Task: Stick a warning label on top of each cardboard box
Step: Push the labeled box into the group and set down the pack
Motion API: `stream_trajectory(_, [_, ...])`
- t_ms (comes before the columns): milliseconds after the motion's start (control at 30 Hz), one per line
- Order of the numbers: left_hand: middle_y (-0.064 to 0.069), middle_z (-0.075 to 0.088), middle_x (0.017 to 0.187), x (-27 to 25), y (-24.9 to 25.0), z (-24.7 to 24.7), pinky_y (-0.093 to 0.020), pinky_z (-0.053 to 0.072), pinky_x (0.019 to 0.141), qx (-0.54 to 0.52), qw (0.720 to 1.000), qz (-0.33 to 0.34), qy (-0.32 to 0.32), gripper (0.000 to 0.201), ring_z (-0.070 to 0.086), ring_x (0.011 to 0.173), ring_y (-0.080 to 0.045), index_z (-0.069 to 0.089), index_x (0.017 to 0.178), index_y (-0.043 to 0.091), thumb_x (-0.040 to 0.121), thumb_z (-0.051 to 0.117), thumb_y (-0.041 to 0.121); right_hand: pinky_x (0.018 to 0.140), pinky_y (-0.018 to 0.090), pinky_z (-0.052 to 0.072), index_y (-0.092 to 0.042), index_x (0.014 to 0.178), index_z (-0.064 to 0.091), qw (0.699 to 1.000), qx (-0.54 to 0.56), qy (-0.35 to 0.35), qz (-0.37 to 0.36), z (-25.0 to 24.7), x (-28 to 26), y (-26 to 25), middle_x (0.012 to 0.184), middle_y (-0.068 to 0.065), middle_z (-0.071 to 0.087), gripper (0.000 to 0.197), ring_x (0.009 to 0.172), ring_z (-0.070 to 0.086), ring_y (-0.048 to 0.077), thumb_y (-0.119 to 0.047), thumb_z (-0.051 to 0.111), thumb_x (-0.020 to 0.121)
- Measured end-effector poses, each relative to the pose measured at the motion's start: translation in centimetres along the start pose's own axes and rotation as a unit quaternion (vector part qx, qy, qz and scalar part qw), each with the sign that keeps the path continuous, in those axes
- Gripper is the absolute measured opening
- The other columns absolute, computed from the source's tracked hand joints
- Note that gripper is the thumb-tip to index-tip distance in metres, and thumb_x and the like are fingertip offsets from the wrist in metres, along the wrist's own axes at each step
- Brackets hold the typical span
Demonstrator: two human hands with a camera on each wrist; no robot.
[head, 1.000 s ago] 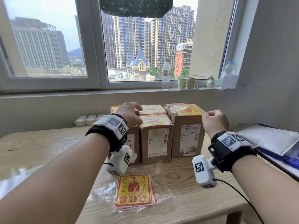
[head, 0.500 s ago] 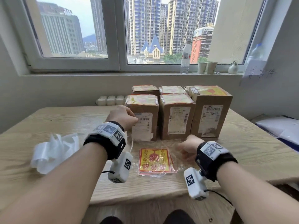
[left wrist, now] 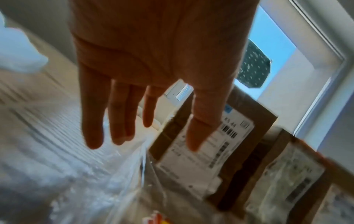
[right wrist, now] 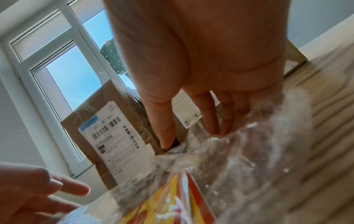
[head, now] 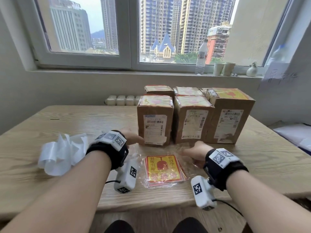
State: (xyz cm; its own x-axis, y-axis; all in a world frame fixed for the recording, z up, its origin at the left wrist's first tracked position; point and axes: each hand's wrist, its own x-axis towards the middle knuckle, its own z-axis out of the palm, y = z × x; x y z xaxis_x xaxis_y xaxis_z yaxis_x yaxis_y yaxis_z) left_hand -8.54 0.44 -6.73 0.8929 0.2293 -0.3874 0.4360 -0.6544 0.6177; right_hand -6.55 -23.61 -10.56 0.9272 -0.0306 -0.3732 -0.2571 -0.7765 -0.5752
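Head view: stack of warning labels (head: 164, 170) in clear plastic bag (head: 188, 158) lies on wooden table (head: 84, 118), just in front of cardboard boxes (head: 191, 118). Left hand (left wrist: 153, 60) hovers left of stack, fingers straight & spread, touching nothing. Right hand (right wrist: 201, 60) is right of stack; fingertips (right wrist: 214, 124) dip into crinkled bag edge, grip can't tell. Labels sit btwn both hands. Crumpled white paper (head: 62, 152) lies further left.

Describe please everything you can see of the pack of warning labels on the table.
The pack of warning labels is a small stack of square red and yellow stickers with a red symbol, lying flat in a crinkled clear plastic bag on the wooden table, in front of the cardboard boxes. The right hand touches the bag's edge; the left hand hovers open nearby.
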Motion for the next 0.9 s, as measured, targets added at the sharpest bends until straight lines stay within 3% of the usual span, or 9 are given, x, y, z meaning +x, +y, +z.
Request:
stream_trajectory(100, [-0.008, 0.059, 0.127, -0.3, -0.9, 0.0, -0.035, 0.044, 0.098, 0.145, 0.989, -0.040, 0.001, 0.079, 0.057, 0.112, -0.024, 0.055, 0.124, 0.014, 0.064, 0.075, 0.063, 0.054, 0.024, 0.044, -0.009, 0.089, 0.062, 0.999, -0.026, 0.008, -0.021, 0.4, 0.0, -0.3, 0.076, 0.002, 0.065, 0.048, 0.063, 0.060, 0.013, -0.054, 0.072, 0.076])
stream_trajectory(233, [-0.002, 0.064, 0.103, -1.3, -1.5, 0.1, -0.026, 0.042, 0.077, 0.306, 0.952, -0.032, -0.001, 0.066, 0.058, 0.094, -0.018, 0.063, 0.118, 0.013, 0.071, 0.073, 0.058, 0.063, 0.029, 0.053, -0.006, 0.098, 0.066, 0.998, -0.055, -0.008, -0.019, 1.4, 0.9, -0.4, 0.083, 0.005, 0.069, 0.038, 0.069, 0.065, 0.018, -0.036, 0.076, 0.077])
stream_trajectory(300, [0.004, 0.062, 0.086, -1.5, -2.3, -0.1, -0.020, 0.042, 0.068, 0.330, 0.943, -0.036, -0.013, 0.049, 0.059, 0.078, -0.012, 0.073, 0.099, 0.020, 0.069, 0.075, 0.058, 0.074, 0.037, 0.059, -0.004, 0.100, 0.066, 0.998, -0.067, -0.013, -0.017, 1.8, 1.1, -0.3, 0.090, 0.011, 0.072, 0.038, 0.080, 0.070, 0.026, -0.024, 0.075, 0.070])
stream_trajectory(400, [0.012, 0.068, 0.064, -1.6, -3.3, -0.7, -0.009, 0.036, 0.036, 0.310, 0.950, -0.029, -0.023, 0.031, 0.053, 0.037, 0.004, 0.069, 0.048, 0.030, 0.071, 0.077, 0.049, 0.077, 0.037, 0.059, -0.003, 0.101, 0.068, 0.997, -0.078, -0.002, -0.021, 2.3, 1.5, 0.0, 0.092, 0.013, 0.073, 0.034, 0.087, 0.072, 0.029, -0.011, 0.072, 0.068])
stream_trajectory(533, [-0.003, 0.074, 0.070, -2.4, -2.7, -1.6, -0.012, 0.041, 0.035, 0.183, 0.980, -0.020, -0.081, 0.012, 0.058, 0.040, -0.003, 0.069, 0.093, 0.006, 0.087, 0.066, 0.016, 0.072, 0.033, 0.057, -0.004, 0.093, 0.069, 0.998, -0.060, 0.009, -0.032, 2.3, 0.6, -0.3, 0.085, 0.011, 0.073, 0.026, 0.082, 0.071, 0.027, -0.021, 0.069, 0.073])
stream_trajectory(600, [-0.010, 0.069, 0.072, -3.6, -1.6, -2.8, -0.013, 0.042, 0.033, 0.138, 0.986, 0.020, -0.091, 0.010, 0.062, 0.040, -0.006, 0.063, 0.098, -0.002, 0.089, 0.060, 0.001, 0.067, 0.030, 0.052, -0.009, 0.077, 0.067, 0.996, -0.060, 0.029, -0.063, 2.1, -0.5, -1.0, 0.074, 0.006, 0.068, 0.023, 0.074, 0.067, 0.024, -0.032, 0.064, 0.080])
stream_trajectory(667, [-0.009, 0.068, 0.078, -4.4, -0.2, -4.4, -0.017, 0.049, 0.040, 0.123, 0.987, 0.066, -0.077, 0.016, 0.066, 0.048, -0.005, 0.055, 0.094, 0.009, 0.087, 0.061, -0.004, 0.069, 0.028, 0.048, -0.018, 0.081, 0.064, 0.988, -0.072, 0.074, -0.113, 1.7, -2.1, -2.6, 0.081, 0.002, 0.066, 0.026, 0.079, 0.064, 0.023, -0.043, 0.065, 0.079])
stream_trajectory(800, [-0.006, 0.071, 0.104, -6.5, 2.6, -7.3, -0.033, 0.048, 0.086, 0.159, 0.974, 0.157, -0.025, 0.024, 0.063, 0.082, -0.011, 0.058, 0.096, 0.021, 0.082, 0.070, 0.006, 0.082, 0.034, 0.054, -0.030, 0.107, 0.059, 0.948, -0.060, 0.185, -0.250, 1.1, -5.3, -6.4, 0.099, -0.011, 0.062, 0.035, 0.093, 0.061, 0.012, -0.038, 0.071, 0.075])
stream_trajectory(900, [-0.001, 0.067, 0.096, -8.2, 4.1, -8.3, -0.041, 0.049, 0.094, 0.156, 0.965, 0.213, -0.005, 0.028, 0.059, 0.090, -0.017, 0.059, 0.086, 0.028, 0.081, 0.070, 0.002, 0.089, 0.028, 0.051, -0.028, 0.129, 0.052, 0.925, 0.008, 0.102, -0.366, 0.6, -7.2, -9.0, 0.114, -0.012, 0.060, 0.062, 0.106, 0.058, 0.009, -0.021, 0.078, 0.073])
